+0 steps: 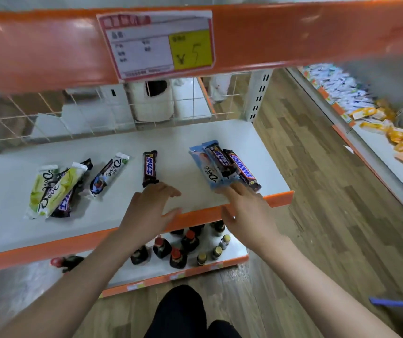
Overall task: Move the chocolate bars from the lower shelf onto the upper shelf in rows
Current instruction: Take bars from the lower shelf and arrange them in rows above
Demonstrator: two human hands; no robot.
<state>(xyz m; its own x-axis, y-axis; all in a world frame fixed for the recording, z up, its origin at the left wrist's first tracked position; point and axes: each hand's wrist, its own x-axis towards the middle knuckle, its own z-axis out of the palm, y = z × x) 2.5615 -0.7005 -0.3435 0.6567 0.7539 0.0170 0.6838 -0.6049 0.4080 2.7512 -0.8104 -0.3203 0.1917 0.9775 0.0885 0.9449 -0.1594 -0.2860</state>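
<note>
The chocolate bars are all sitting on the white lower shelf (195, 132) right now. On the right there's a bunch of three lying together: a blue Dove bar (205, 170), a dark bar with Chinese lettering (220, 159) overlapping it, and a Snickers bar (243, 170) just beside that. The right hand (249, 211) is reaching to the near end of this bunch, fingers out fairly straight and touching the wrapper ends, not really wrapping around anything.

A single dark bar (150, 168) is lying alone near the middle, and the left hand (150, 208) is hovering just in front of it, fingers relaxed and spread, holding nothing.

Further left a white Dove bar (107, 175) is lying at an angle, and beyond it a messy pile of two green Dove bars (49, 189) is sitting over a dark bar.

The orange edge of the upper shelf (293, 32) is carrying a price tag (156, 42). Bottles (185, 245) are standing on the shelf below.
</note>
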